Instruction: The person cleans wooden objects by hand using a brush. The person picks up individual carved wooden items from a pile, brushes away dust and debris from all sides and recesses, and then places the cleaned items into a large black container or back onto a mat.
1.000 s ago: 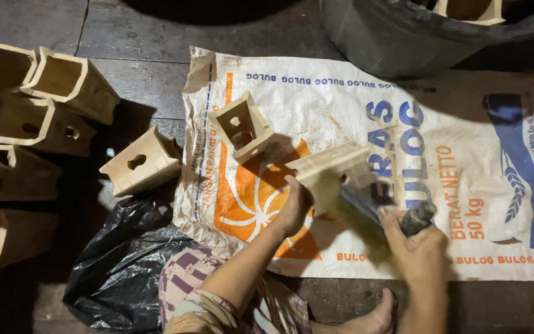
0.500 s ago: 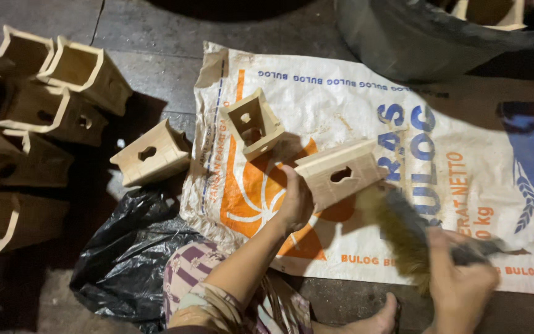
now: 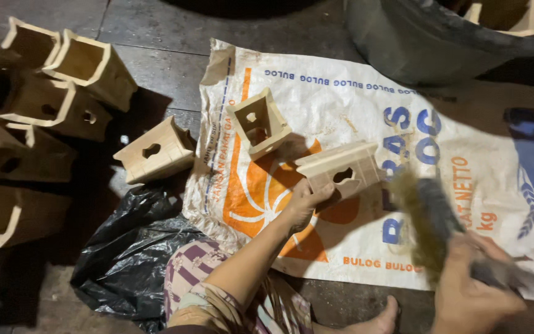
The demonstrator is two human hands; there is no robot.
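My left hand (image 3: 304, 201) grips a small unpainted wooden box (image 3: 341, 168) with a keyhole-shaped cutout, holding it by its lower left corner just above a white printed woven sack (image 3: 366, 111). My right hand (image 3: 474, 291) is closed on the handle of a bristle brush (image 3: 424, 219), blurred with motion, to the right of and below the box. The bristles are close to the box's right end but apart from it. A second wooden box (image 3: 259, 124) lies open-side up on the sack, up and left of the held one.
A third box (image 3: 154, 151) lies on the dark floor left of the sack. Several more wooden boxes (image 3: 50, 80) are heaped at far left. A black plastic bag (image 3: 128, 247) lies by my knee. A dark tub (image 3: 428, 43) stands at top right. My foot (image 3: 381, 321) shows below.
The brush has swung down and to the right, away from the box, then come back up towards its right end. The box in my left hand has barely shifted.
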